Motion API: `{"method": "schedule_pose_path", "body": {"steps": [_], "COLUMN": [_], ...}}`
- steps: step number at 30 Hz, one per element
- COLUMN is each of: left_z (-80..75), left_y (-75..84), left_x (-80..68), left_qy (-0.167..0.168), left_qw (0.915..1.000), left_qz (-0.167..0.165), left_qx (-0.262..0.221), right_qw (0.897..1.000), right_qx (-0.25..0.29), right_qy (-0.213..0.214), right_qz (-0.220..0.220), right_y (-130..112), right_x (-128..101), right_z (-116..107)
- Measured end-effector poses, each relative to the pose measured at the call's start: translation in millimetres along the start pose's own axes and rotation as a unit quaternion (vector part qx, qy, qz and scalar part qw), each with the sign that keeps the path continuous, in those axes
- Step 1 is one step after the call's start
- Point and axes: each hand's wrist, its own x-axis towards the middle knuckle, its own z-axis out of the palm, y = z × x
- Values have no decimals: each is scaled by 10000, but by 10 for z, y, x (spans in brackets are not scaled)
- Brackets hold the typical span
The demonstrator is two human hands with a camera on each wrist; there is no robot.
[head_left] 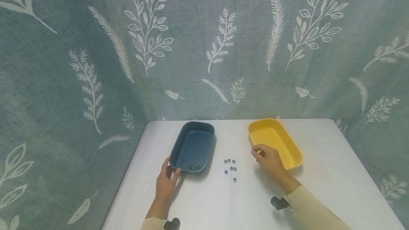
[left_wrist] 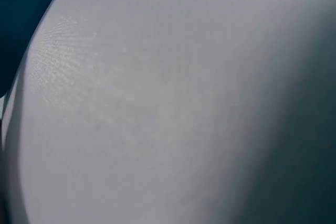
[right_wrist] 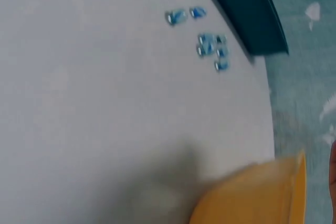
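— Blue glass beads, is that what lies at the lower middle of the head view?

— Small blue-grey beads, yes, a loose cluster on the white table, between the dark blue tray and the yellow tray. A few more sit inside the blue tray at its near end.

— And the person's hands?

— The left hand lies at the lower left of centre, fingers nearly straight and touching the near left corner of the blue tray, thumb against its rim; it grips nothing that can be seen. The right hand sits just right of the beads, against the near left side of the yellow tray. Its fingers are curled with the tips drawn together at the tray's rim; whether they pinch a bead is too small to tell.

— What does the left wrist view give?

— Mostly the pale table, blurred, with a dark blue edge of the tray in the upper left corner. No fingers show there.

— The right wrist view?

— The table fills most of it. The beads lie in the upper middle, blurred, just beside the blue tray at the top right. The yellow tray takes the lower right corner, well apart from the beads. The hand itself is hardly in view, so its fingers cannot be judged from here.
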Motion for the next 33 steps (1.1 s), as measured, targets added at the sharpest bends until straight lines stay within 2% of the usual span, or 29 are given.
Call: {"method": "schedule_pose_path", "body": {"steps": [5,11,20,22,25,28,33], "left_z": [-44,-78,-109,-99,-63,16,209], "left_y": [18,35,157,220,348,471,643], "left_x": [-28,-83,-268,-319,-390,-444,-502], "left_qy": [-182,-335,172,233,132,-163,-705], "left_qw": [9998,9993,9998,9996,9992,9979,9895], "left_qz": [-104,-168,60,153,366,618,1251], "left_qx": [-50,45,-4,-18,-5,75,169], "right_qw": [9978,9924,9771,9733,9699,9701,9745], "right_qx": [-58,-542,-928,-979,-1058,-1067,-767], "right_qy": [496,1000,1862,2043,2190,2174,1851], "right_qz": [-437,-462,-436,-374,-142,159,1009], "right_y": [130,230,538,624,733,814,947], "right_x": [-119,-272,-473,-507,-562,-615,-693], "right_z": [-230,-493,-774,-801,-819,-819,-753]}}
